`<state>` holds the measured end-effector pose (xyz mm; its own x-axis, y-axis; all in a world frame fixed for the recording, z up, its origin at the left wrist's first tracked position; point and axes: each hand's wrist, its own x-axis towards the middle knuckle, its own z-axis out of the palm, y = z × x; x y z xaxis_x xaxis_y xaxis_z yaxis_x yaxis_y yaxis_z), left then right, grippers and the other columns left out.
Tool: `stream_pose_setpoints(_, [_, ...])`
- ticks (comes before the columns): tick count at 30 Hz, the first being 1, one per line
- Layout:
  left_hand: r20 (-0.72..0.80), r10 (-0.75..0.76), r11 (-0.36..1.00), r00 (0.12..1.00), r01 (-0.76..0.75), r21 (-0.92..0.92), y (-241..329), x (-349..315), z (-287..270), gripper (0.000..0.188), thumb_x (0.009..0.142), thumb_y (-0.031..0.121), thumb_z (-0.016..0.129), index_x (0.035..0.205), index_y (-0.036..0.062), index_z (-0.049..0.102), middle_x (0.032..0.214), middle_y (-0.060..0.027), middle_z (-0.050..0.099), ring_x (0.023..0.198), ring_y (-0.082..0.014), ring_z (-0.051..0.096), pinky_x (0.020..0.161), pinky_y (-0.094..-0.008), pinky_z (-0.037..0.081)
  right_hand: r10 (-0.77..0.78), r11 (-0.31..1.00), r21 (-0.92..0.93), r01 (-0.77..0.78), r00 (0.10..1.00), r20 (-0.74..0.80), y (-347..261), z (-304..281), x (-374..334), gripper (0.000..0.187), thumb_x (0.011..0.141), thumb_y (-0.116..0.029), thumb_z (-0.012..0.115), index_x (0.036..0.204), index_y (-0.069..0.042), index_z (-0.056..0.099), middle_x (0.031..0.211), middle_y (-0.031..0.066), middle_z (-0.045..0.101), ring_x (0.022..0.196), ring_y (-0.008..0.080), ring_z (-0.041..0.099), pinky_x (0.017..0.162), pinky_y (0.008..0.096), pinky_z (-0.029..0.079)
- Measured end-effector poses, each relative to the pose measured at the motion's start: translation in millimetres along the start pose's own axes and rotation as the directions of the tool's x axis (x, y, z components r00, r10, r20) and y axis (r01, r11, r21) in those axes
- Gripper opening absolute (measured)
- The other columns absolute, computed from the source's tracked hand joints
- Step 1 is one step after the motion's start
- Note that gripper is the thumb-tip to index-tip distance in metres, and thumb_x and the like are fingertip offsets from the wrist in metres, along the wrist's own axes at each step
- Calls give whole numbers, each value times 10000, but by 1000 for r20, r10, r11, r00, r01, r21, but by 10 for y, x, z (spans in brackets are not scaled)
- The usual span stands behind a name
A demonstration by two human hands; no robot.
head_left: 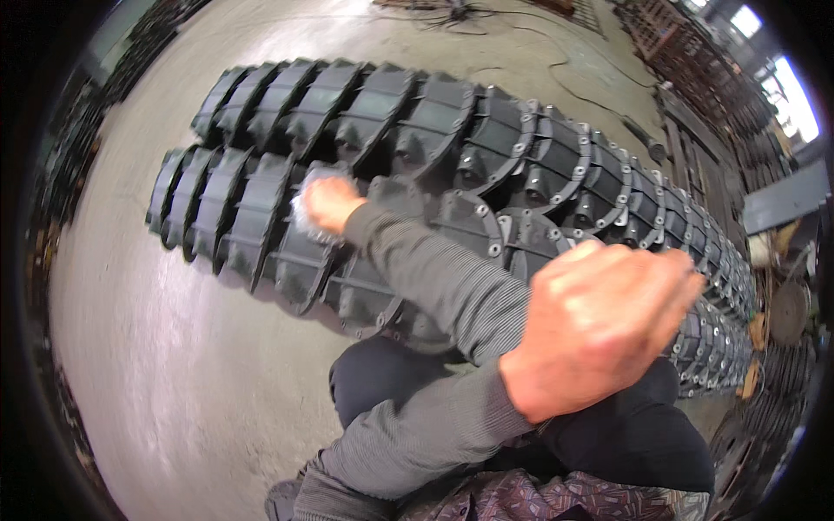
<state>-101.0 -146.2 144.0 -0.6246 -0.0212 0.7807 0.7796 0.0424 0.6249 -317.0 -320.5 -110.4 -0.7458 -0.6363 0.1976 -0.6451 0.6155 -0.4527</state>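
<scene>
Concrete workshop floor (174, 365) carried two rows of black flanged castings (261, 217). Left hand (326, 204) clutched a whitish wad (306, 217) against one casting; right hand (599, 321) hung loosely curled, empty. Castings likely heavy, rigid; grip by bolted flange rims.

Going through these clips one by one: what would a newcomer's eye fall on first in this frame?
First, the two long rows of black cast parts with bolt-holed flanges, stacked side by side across the concrete floor toward the upper right. Next, the large right hand, blurred and close to the camera at centre right. Farther off, the left hand reaches onto the near row, pressing a pale, whitish wad against one part.
</scene>
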Motion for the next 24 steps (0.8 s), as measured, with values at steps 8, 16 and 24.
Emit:
stream_pose_setpoints(8, [99, -310, 947, 946, 316, -59, 32, -2, -113, 117, 911, 34, 773, 1018, -6, 748, 858, -123, 756, 697, -277, 708, 664, -370, 540, -39, 994, 93, 59, 977, -207, 61, -97, -140, 177, 888, -182, 654, 874, -36, 753, 925, 198, 740, 899, 394, 712, 817, 476, 569])
stream_pose_setpoints(16, [26, -381, 921, 924, 382, -77, -82, -21, -103, 120, 1052, 52, 645, 1089, -32, 721, 801, -24, 694, 596, -59, 593, 547, -225, 468, 67, 895, 421, 150, 887, -457, 325, -930, -1054, 162, 923, -168, 664, 935, -34, 755, 951, 166, 745, 904, 340, 703, 821, 442, 569])
stream_pose_setpoints(24, [101, -309, 950, 946, 312, -19, -116, -126, 91, 106, 1037, 83, 685, 1057, -16, 716, 758, -59, 678, 573, -97, 613, 545, -249, 473, 670, 632, 643, -433, 721, -174, 1712, -2662, -4136, 219, 1019, -62, 609, 1200, 29, 692, 969, 85, 743, 761, 145, 707, 679, 275, 612])
